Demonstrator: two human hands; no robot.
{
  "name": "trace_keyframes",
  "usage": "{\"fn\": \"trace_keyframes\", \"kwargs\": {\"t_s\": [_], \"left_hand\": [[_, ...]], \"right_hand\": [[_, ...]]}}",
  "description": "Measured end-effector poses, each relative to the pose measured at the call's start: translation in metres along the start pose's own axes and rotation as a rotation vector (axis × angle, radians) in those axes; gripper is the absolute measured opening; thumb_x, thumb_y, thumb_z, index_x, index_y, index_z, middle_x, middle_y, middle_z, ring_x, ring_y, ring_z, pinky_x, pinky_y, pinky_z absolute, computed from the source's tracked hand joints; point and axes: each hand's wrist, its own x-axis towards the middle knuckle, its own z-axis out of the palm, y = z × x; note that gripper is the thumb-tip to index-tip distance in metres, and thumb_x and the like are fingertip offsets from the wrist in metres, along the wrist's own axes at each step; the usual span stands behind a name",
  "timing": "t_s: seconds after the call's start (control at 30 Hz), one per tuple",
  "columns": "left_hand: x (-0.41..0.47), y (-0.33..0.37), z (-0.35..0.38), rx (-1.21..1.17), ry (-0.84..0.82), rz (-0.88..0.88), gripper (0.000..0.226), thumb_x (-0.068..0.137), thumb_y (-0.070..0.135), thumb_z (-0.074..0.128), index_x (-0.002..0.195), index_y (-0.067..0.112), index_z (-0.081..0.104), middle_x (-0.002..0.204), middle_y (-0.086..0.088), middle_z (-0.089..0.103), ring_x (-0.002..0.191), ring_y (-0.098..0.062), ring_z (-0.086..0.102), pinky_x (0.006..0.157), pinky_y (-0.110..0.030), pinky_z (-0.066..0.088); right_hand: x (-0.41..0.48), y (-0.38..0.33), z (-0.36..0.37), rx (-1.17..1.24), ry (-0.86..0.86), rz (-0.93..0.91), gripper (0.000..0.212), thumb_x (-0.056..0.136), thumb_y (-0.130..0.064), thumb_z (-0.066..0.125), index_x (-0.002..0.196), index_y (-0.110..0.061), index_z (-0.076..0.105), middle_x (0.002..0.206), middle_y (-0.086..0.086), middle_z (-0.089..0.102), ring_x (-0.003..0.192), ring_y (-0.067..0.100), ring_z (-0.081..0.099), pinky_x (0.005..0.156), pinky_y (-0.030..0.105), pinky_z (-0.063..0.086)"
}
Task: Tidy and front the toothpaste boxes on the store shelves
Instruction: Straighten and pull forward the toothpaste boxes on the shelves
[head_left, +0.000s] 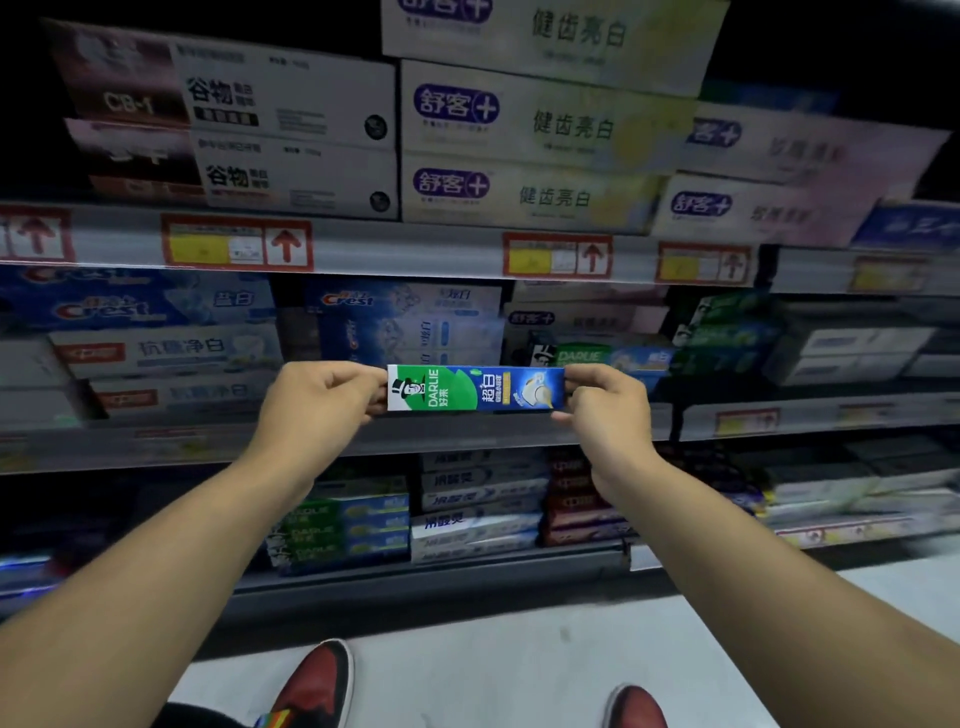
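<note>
At frame centre, my left grip (322, 395) and right grip (608, 408) pinch opposite ends of a Darlie box (475, 388), level, in front of the middle shelf (208, 441). Fronting step; next, I judge, set it squarely onto the Darlie stack (582, 356) behind.

Left hand (322, 396): my fingers curl round the left end of the long green-and-blue cardboard toothpaste box (475, 388), back of the hand towards me.
Right hand (608, 404): my curled fingers pinch the box's right end, level with my left hand.
Left forearm (156, 561): bare, stretched out, rising from below and left of the box.
Right forearm (779, 561): bare, stretched out, rising from below and right of the box.
Wrists: both sit just below the box's ends.
</note>
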Motion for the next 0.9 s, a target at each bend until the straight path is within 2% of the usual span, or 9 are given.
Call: {"fn": "trace_keyframes", "kwargs": {"t_s": [0.17,0.23,0.4,0.63,0.83,0.9], "left_hand": [[-0.001,0.003,0.024,0.018,-0.036,0.039,0.033,0.093,0.010,0.056,0.087,0.031,0.081,0.084,0.009,0.079,0.088,-0.013,0.075,0.090,-0.041,0.060],[-0.002,0.004,0.029,0.023,-0.037,0.049,0.035,0.092,0.011,0.056,0.082,0.034,0.080,0.083,0.009,0.078,0.088,-0.013,0.075,0.091,-0.043,0.059],[-0.004,0.004,0.034,0.010,-0.014,0.062,0.042,0.092,0.010,0.058,0.071,0.041,0.078,0.082,0.009,0.078,0.087,-0.013,0.075,0.091,-0.044,0.059],[-0.006,0.007,0.037,-0.003,-0.010,0.065,0.038,0.091,0.013,0.057,0.078,0.040,0.080,0.085,0.009,0.078,0.092,-0.016,0.074,0.091,-0.047,0.059],[-0.006,0.010,0.046,-0.004,-0.026,0.076,0.032,0.088,0.015,0.057,0.085,0.035,0.082,0.086,0.009,0.078,0.093,-0.016,0.074,0.093,-0.048,0.059],[-0.006,0.012,0.050,-0.008,-0.023,0.085,0.032,0.090,0.013,0.058,0.086,0.034,0.081,0.086,0.011,0.078,0.093,-0.015,0.074,0.093,-0.046,0.059]], "right_hand": [[0.008,0.003,-0.023,-0.005,0.046,-0.016,0.035,0.097,0.004,0.044,0.114,-0.012,0.070,0.117,0.007,0.068,0.098,0.016,0.069,0.078,0.032,0.062],[0.009,0.005,-0.030,-0.018,0.042,-0.025,0.035,0.098,0.002,0.044,0.117,-0.012,0.070,0.119,0.007,0.069,0.100,0.016,0.069,0.078,0.031,0.062],[0.006,0.002,-0.038,-0.043,0.030,-0.058,0.034,0.099,0.001,0.044,0.115,-0.013,0.071,0.114,0.005,0.071,0.099,0.015,0.069,0.082,0.036,0.062],[0.000,-0.009,-0.040,-0.036,0.045,-0.106,0.039,0.096,0.005,0.042,0.094,-0.025,0.067,0.100,-0.002,0.069,0.094,0.015,0.067,0.086,0.047,0.060],[0.003,-0.009,-0.046,-0.043,0.077,-0.104,0.041,0.096,0.003,0.044,0.089,-0.032,0.065,0.098,-0.007,0.067,0.091,0.011,0.066,0.087,0.050,0.059],[0.004,-0.009,-0.049,-0.048,0.090,-0.100,0.039,0.096,0.002,0.044,0.095,-0.029,0.068,0.100,-0.007,0.068,0.091,0.009,0.066,0.086,0.048,0.060]]}}
